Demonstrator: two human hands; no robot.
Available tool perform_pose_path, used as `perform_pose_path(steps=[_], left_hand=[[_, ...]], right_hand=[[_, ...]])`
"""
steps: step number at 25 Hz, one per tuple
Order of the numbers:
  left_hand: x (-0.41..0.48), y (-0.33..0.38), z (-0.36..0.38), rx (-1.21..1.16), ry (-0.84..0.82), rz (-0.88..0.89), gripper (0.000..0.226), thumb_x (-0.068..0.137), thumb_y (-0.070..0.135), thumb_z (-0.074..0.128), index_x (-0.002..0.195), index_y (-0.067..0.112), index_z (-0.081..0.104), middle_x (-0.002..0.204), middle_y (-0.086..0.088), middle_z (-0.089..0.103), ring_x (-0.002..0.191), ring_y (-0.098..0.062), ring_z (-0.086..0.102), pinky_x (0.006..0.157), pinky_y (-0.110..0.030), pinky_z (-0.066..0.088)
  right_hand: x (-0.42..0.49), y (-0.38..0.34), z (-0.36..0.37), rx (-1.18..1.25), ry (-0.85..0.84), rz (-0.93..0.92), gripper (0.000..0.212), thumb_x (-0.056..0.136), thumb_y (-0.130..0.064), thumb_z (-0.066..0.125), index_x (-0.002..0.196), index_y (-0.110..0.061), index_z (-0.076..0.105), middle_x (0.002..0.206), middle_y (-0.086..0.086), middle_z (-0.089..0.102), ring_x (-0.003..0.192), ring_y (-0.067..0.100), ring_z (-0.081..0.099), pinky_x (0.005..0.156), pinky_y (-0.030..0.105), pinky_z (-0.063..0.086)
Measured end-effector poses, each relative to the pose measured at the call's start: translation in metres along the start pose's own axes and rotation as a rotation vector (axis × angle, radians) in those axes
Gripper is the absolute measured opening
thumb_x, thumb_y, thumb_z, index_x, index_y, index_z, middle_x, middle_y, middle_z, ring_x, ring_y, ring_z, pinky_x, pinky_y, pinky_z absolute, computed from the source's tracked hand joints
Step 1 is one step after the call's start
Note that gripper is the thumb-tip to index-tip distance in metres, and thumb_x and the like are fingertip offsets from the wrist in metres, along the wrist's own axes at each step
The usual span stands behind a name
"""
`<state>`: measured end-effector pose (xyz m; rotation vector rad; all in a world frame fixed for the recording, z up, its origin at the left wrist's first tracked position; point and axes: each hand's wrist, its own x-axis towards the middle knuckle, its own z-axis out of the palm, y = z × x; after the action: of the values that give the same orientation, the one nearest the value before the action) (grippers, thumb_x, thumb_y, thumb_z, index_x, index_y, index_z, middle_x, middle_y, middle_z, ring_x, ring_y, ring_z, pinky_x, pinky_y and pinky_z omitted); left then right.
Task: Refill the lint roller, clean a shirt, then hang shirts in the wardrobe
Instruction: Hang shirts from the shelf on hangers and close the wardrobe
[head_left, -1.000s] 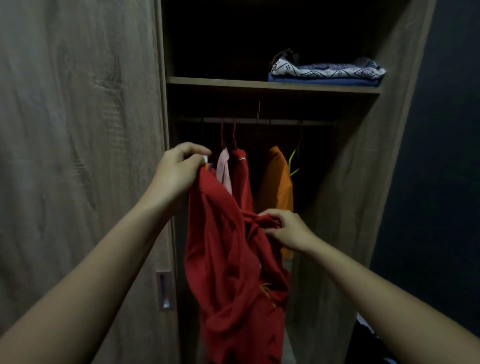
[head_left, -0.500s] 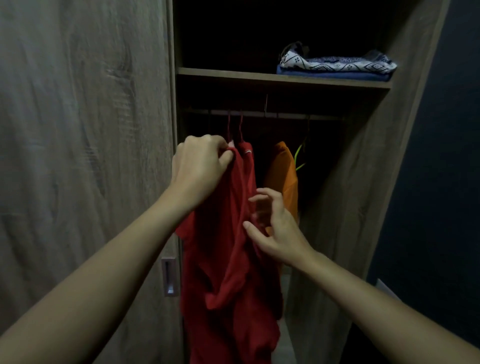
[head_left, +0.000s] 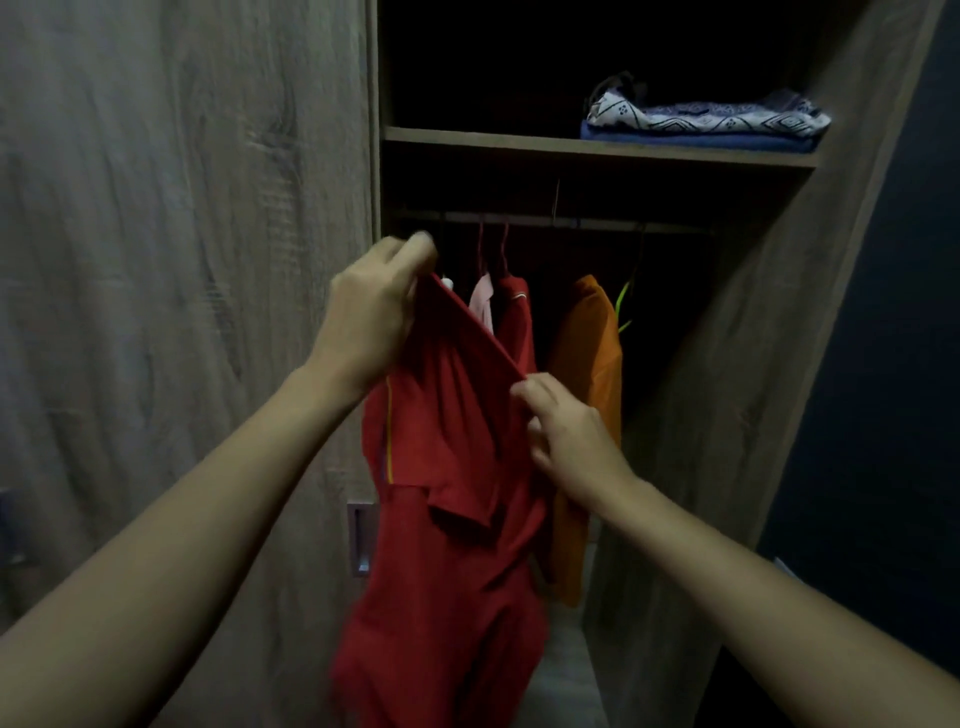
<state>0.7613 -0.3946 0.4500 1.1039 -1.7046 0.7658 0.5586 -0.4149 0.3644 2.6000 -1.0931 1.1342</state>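
Note:
I hold a red shirt (head_left: 447, 519) in front of the open wardrobe. My left hand (head_left: 371, 317) grips its top edge high up, near a white hanger tip. My right hand (head_left: 569, 441) pinches the same edge lower and to the right, so the fabric is stretched between them. The rest of the shirt hangs down below. Behind it, a pink garment (head_left: 483, 301), another red shirt (head_left: 519, 322) and an orange shirt (head_left: 592, 364) hang on hangers from the rail (head_left: 597, 224).
The closed wooden wardrobe door (head_left: 182, 260) with a recessed handle (head_left: 358, 538) fills the left. A shelf (head_left: 519, 143) above the rail carries folded patterned and blue cloth (head_left: 706, 119). The wardrobe's right side panel (head_left: 779, 364) meets a dark wall.
My left hand has shifted left while holding the shirt's top. My right hand went from open fingers to pinching the shirt's edge, pulling it taut.

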Motion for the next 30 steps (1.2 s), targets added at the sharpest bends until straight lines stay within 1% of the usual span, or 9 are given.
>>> perform_pose_path(steps=[4, 8, 11, 14, 18, 21, 23, 27, 30], left_hand=[[-0.063, -0.058, 0.014, 0.139, -0.306, 0.313, 0.032, 0.083, 0.015, 0.045, 0.091, -0.004, 0.07, 0.103, -0.025, 0.067, 0.084, -0.036, 0.065, 0.07, -0.04, 0.057], [-0.057, -0.06, 0.029, 0.142, -0.315, -0.014, 0.043, 0.074, 0.007, 0.053, 0.116, -0.001, 0.057, 0.125, -0.021, 0.056, 0.096, -0.04, 0.057, 0.083, -0.042, 0.047], [-0.068, -0.069, 0.039, 0.148, -0.661, -0.013, 0.069, 0.067, 0.0, 0.061, 0.131, 0.024, 0.046, 0.141, -0.008, 0.041, 0.113, -0.033, 0.051, 0.086, -0.048, 0.049], [-0.057, -0.082, 0.032, -0.011, -0.673, -0.167, 0.054, 0.067, -0.006, 0.057, 0.102, 0.033, 0.07, 0.127, 0.002, 0.058, 0.114, -0.024, 0.056, 0.091, -0.041, 0.048], [-0.057, -0.062, 0.056, 0.071, -0.865, -0.17, 0.062, 0.072, 0.005, 0.057, 0.119, 0.044, 0.057, 0.128, 0.009, 0.058, 0.114, -0.02, 0.056, 0.09, -0.041, 0.049], [-0.061, -0.052, 0.085, 0.028, -1.046, -0.138, 0.073, 0.068, 0.011, 0.063, 0.135, 0.034, 0.043, 0.135, 0.006, 0.048, 0.121, -0.019, 0.049, 0.095, -0.041, 0.046], [-0.055, -0.043, 0.104, -0.079, -1.103, -0.092, 0.073, 0.063, 0.007, 0.06, 0.129, 0.033, 0.046, 0.134, 0.004, 0.049, 0.12, -0.018, 0.049, 0.096, -0.041, 0.045], [-0.026, -0.017, 0.133, -0.302, -1.064, -0.031, 0.038, 0.067, -0.005, 0.051, 0.081, 0.029, 0.06, 0.092, 0.003, 0.067, 0.082, -0.009, 0.061, 0.074, -0.03, 0.049], [-0.002, 0.006, 0.152, -0.565, -0.967, -0.051, 0.022, 0.077, 0.014, 0.059, 0.094, 0.028, 0.06, 0.096, 0.01, 0.065, 0.084, -0.002, 0.06, 0.078, -0.027, 0.048]], right_hand=[[0.01, 0.022, -0.028, -0.112, 0.068, 0.153, 0.022, 0.082, -0.006, 0.057, 0.094, -0.017, 0.072, 0.106, 0.0, 0.066, 0.101, 0.017, 0.062, 0.086, 0.02, 0.04], [0.034, -0.003, -0.042, -0.182, 0.081, 0.09, 0.029, 0.084, -0.011, 0.056, 0.109, -0.017, 0.069, 0.114, 0.002, 0.066, 0.11, 0.018, 0.058, 0.09, 0.026, 0.04], [0.039, 0.016, -0.052, -0.279, 0.099, 0.218, 0.029, 0.083, -0.011, 0.055, 0.106, -0.021, 0.07, 0.117, 0.002, 0.063, 0.111, 0.025, 0.057, 0.092, 0.032, 0.043], [0.02, 0.042, -0.057, -0.347, -0.12, 0.477, 0.03, 0.079, -0.009, 0.057, 0.091, -0.031, 0.073, 0.115, 0.002, 0.063, 0.104, 0.03, 0.059, 0.085, 0.04, 0.053], [0.005, 0.057, -0.06, -0.252, -0.168, 0.655, 0.033, 0.073, -0.011, 0.054, 0.074, -0.037, 0.074, 0.105, -0.005, 0.068, 0.095, 0.026, 0.062, 0.079, 0.036, 0.055], [-0.002, 0.071, -0.064, -0.28, -0.212, 0.67, 0.033, 0.075, -0.011, 0.053, 0.079, -0.037, 0.073, 0.105, -0.004, 0.067, 0.096, 0.024, 0.062, 0.078, 0.036, 0.053], [-0.006, 0.084, -0.068, -0.292, -0.292, 0.683, 0.033, 0.081, -0.011, 0.051, 0.085, -0.036, 0.073, 0.108, -0.004, 0.065, 0.097, 0.024, 0.061, 0.078, 0.036, 0.052], [-0.004, 0.124, -0.083, -0.38, -0.349, 0.739, 0.034, 0.086, -0.01, 0.045, 0.091, -0.032, 0.071, 0.115, 0.0, 0.063, 0.102, 0.026, 0.059, 0.081, 0.034, 0.046], [0.003, 0.164, -0.089, -0.51, -0.371, 0.701, 0.036, 0.086, -0.008, 0.043, 0.109, -0.025, 0.065, 0.127, 0.005, 0.056, 0.114, 0.03, 0.054, 0.092, 0.039, 0.045]])
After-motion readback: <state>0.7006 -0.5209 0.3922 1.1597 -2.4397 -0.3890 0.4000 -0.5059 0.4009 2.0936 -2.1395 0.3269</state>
